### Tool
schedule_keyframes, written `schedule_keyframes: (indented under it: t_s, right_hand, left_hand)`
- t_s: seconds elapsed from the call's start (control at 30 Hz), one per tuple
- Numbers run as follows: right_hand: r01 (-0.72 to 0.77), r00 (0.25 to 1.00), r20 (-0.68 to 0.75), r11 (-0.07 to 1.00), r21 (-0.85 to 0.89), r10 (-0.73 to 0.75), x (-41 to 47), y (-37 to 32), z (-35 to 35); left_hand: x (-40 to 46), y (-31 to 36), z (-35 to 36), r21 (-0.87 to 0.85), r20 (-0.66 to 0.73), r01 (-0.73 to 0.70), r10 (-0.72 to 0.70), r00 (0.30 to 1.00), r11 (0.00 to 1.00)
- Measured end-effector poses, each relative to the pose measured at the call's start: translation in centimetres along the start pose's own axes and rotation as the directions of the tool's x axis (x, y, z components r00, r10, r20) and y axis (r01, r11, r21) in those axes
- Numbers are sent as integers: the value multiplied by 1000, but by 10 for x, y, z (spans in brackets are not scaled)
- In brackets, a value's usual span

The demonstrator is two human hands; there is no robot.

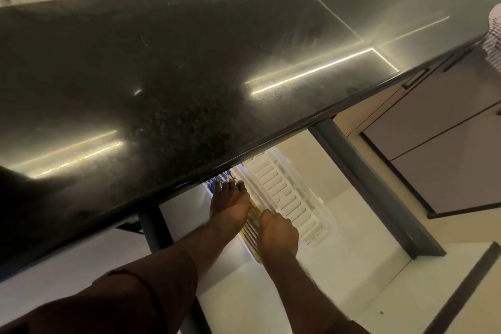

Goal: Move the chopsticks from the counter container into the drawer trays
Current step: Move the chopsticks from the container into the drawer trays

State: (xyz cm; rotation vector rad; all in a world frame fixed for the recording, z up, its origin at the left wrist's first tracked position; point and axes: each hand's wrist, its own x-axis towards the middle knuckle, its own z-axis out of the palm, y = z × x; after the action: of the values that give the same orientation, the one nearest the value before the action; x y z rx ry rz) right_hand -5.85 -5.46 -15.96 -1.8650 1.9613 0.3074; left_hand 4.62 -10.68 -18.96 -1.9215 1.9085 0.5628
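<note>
Both hands are down in the open drawer (311,274), just below the counter (162,84) edge. The left hand (230,202) lies flat, fingers straight, pressing on the chopsticks (252,221) in a tray. The right hand (278,233) is curled over their near ends, knuckles up; whether it actually pinches them I cannot tell. The bundle lies between and under the two hands, lengthwise, with its far ends under the counter lip. A white slotted tray (287,198) sits just beside it, away from the left hand. I'd guess the risk is sticks riding up crooked or spilling over the tray wall if the left palm lifts too soon.
</note>
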Motion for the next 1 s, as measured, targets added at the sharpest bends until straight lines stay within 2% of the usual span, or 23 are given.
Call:
schedule_keyframes:
  t_s: [0.3,0.43,0.57,0.77,0.9,1.0]
  right_hand:
    - [110,993,-29,985,-129,-115,-10,3,6]
    - [103,995,0,992,-74,-103,-13,8,4]
    - [111,992,64,988,-109,-104,-12,8,3]
    - [80,996,31,997,25,-81,-16,8,-8]
    - [22,1000,-26,974,223,-17,-20,13,-29]
    - [-27,995,-84,932,360,61,-28,20,-46]
  left_hand:
    - [1,2,-3,13,-43,6,-6,999,1000]
    - [0,1,-1,34,-63,-24,26,998,999]
    - [1,2,-1,41,-45,-35,37,998,999]
    - [-4,0,-8,40,-49,-50,52,997,998]
    - [-15,-3,-14,24,-67,-66,67,995,998]
    - [-28,-3,-27,-141,-144,-84,63,987,986]
